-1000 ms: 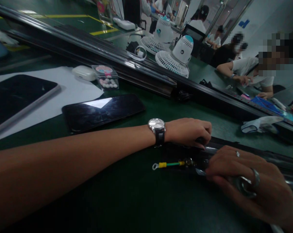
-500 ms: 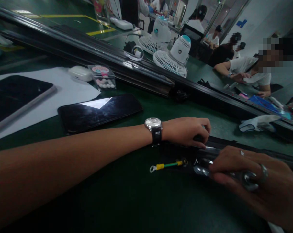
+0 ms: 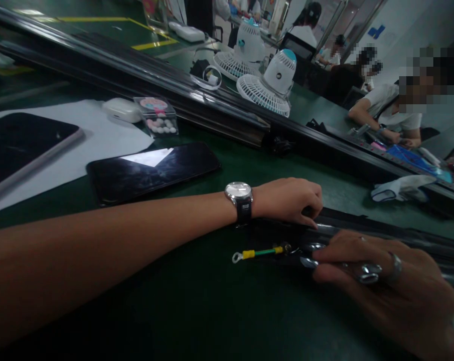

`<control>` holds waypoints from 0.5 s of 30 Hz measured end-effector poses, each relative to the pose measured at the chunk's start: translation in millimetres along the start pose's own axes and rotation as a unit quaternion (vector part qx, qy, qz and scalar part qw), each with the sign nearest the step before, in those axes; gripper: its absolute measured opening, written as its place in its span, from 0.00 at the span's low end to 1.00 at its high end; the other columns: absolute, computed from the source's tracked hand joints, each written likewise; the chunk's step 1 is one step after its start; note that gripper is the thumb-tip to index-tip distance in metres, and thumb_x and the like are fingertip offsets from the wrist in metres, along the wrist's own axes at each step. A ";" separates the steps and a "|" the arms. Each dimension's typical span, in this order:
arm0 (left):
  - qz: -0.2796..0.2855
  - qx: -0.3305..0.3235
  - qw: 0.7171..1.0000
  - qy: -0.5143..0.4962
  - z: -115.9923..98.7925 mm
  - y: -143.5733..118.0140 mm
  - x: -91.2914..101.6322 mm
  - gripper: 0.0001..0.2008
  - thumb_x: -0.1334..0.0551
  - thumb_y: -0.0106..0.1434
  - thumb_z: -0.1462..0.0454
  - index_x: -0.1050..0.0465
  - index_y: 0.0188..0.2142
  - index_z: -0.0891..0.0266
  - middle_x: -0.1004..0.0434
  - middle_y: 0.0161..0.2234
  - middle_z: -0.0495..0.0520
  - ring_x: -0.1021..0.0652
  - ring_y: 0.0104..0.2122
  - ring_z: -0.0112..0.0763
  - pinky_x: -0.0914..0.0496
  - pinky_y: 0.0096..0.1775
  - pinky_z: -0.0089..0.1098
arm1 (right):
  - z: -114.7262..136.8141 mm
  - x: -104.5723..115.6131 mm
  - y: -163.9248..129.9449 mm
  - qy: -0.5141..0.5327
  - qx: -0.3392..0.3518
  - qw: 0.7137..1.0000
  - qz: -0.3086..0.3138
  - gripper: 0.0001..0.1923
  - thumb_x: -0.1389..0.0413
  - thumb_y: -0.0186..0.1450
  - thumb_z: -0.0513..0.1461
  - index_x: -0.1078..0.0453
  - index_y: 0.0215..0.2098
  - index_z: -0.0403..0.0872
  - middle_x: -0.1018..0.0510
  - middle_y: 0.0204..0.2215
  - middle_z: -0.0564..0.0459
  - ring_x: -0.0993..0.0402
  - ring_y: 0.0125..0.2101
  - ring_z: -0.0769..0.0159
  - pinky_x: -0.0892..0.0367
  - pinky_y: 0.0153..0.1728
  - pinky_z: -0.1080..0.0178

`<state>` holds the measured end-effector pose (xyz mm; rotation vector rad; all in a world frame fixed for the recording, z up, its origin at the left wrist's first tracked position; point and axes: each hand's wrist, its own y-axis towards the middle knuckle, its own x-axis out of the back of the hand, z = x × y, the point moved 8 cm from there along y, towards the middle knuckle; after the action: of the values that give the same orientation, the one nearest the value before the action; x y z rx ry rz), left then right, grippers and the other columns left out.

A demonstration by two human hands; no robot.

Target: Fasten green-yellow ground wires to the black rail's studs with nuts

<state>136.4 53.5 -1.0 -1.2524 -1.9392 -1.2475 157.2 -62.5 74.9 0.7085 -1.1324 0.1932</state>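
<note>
My left hand (image 3: 291,199), with a watch (image 3: 239,191) on the wrist, has its fingers curled down at the far edge of a black bar (image 3: 337,216); the thumb lies along the bar. A shiny metal wrench (image 3: 368,274) is gripped in my right hand (image 3: 392,286), its open jaws pointing left. Just left of those jaws, a short green wire (image 3: 263,252) with yellow-sleeved ring terminals lies across the bar's near edge. Its right terminal is by a small dark fastener; its left ring sticks out free. My right palm hides part of the wrench.
To the left are a phone (image 3: 155,173), a tablet (image 3: 27,145) on white paper (image 3: 110,135), an earbud case (image 3: 122,110) and a clear candy box (image 3: 159,118). A dark rail (image 3: 211,108) crosses behind them. A glove (image 3: 402,188) lies right. Beyond are fans (image 3: 281,72) and seated people.
My right hand has shifted left with the wrench, bringing its jaws nearer the wire's right terminal. My left hand stays at the bar, its fingers curled a little tighter.
</note>
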 end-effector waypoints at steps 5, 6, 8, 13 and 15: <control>0.015 -0.001 1.000 0.009 -0.1 -0.4 -1.0 0.04 0.29 0.63 0.61 0.19 0.35 0.59 0.23 0.44 0.54 0.24 0.42 0.33 0.33 0.42 0.32 | 1.7 -1.9 1.3 -0.007 0.009 1.000 -0.003 0.10 0.45 0.75 0.45 0.31 0.36 0.51 0.16 0.24 0.56 0.18 0.22 0.66 0.28 0.19 0.66; 0.017 -0.001 1.000 0.009 0.1 -0.3 -1.2 0.05 0.30 0.63 0.61 0.19 0.35 0.60 0.23 0.44 0.54 0.24 0.43 0.33 0.33 0.42 0.32 | 1.6 -1.4 1.6 -0.008 0.009 1.000 -0.005 0.10 0.45 0.75 0.45 0.30 0.36 0.51 0.16 0.24 0.56 0.18 0.22 0.66 0.28 0.19 0.67; 0.014 -0.004 1.000 0.008 0.2 -0.3 -1.3 0.05 0.30 0.63 0.61 0.19 0.35 0.59 0.23 0.44 0.54 0.24 0.42 0.32 0.33 0.42 0.32 | 1.3 -0.3 1.7 -0.006 0.011 1.000 -0.006 0.09 0.44 0.74 0.44 0.30 0.36 0.51 0.16 0.25 0.55 0.18 0.22 0.66 0.28 0.20 0.67; -0.004 -0.011 1.000 0.009 -0.7 -0.6 -0.8 0.04 0.29 0.62 0.62 0.20 0.34 0.60 0.23 0.43 0.53 0.24 0.41 0.32 0.33 0.40 0.32 | -0.6 -1.9 -0.4 0.004 0.006 1.000 -0.005 0.08 0.43 0.73 0.43 0.30 0.37 0.50 0.15 0.27 0.54 0.17 0.24 0.66 0.28 0.21 0.67; -0.004 -0.011 1.000 0.010 -1.0 -0.9 -0.1 0.03 0.29 0.62 0.63 0.20 0.34 0.60 0.23 0.44 0.53 0.24 0.41 0.33 0.33 0.41 0.32 | -2.6 -2.8 -1.1 0.012 0.003 1.000 0.002 0.05 0.43 0.73 0.41 0.30 0.38 0.50 0.16 0.27 0.55 0.18 0.24 0.66 0.28 0.22 0.66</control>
<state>135.6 52.5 -1.0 -1.2412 -1.9229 -1.2835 158.5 -61.2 71.4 0.7085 -1.1113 0.2071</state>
